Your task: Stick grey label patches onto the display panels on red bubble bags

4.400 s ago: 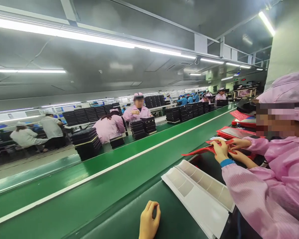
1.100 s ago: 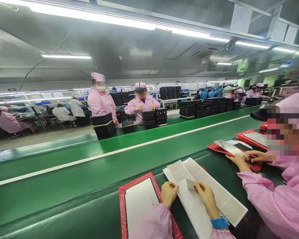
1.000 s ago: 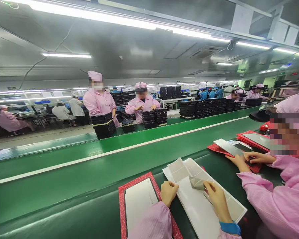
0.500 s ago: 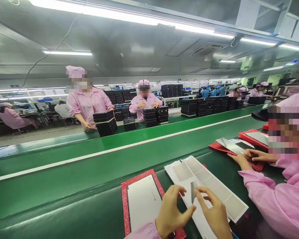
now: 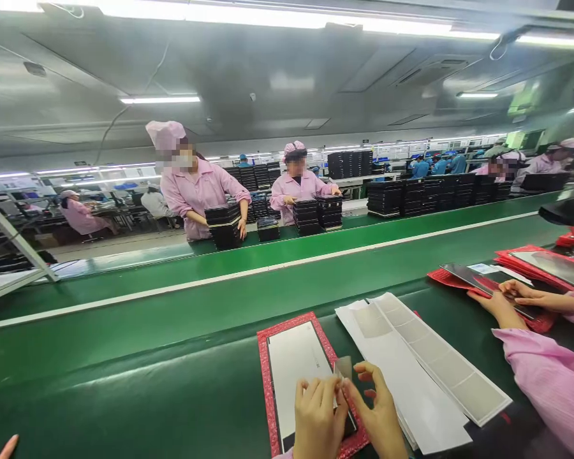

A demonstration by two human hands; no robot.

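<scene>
A small grey translucent sticker [image 5: 344, 366] is pinched upright between my hands, over the right edge of a silver flat panel [image 5: 294, 363]. The panel lies on a red bubble-wrap sheet [image 5: 263, 376], with small print on its face. My left hand [image 5: 318, 411] closes its fingertips on the sticker's lower left corner. From the right, the thumb and finger of my right hand [image 5: 377, 408] meet at the sticker's lower edge, the other fingers curled loosely. Right of my hands lie white backing sheets [image 5: 411, 382] carrying a strip of grey stickers [image 5: 435, 354].
A co-worker's hands [image 5: 507, 303] handle a dark panel over red wrap at the right. Across the green conveyor belt [image 5: 220, 296], two people in pink stand by stacks of black panels [image 5: 224, 226]. Fingertips [image 5: 2, 447] show at the lower left.
My view has turned left. My hands have brought the sticker from over the backing sheets to above the panel's edge, and the left fingertips have closed on it.
</scene>
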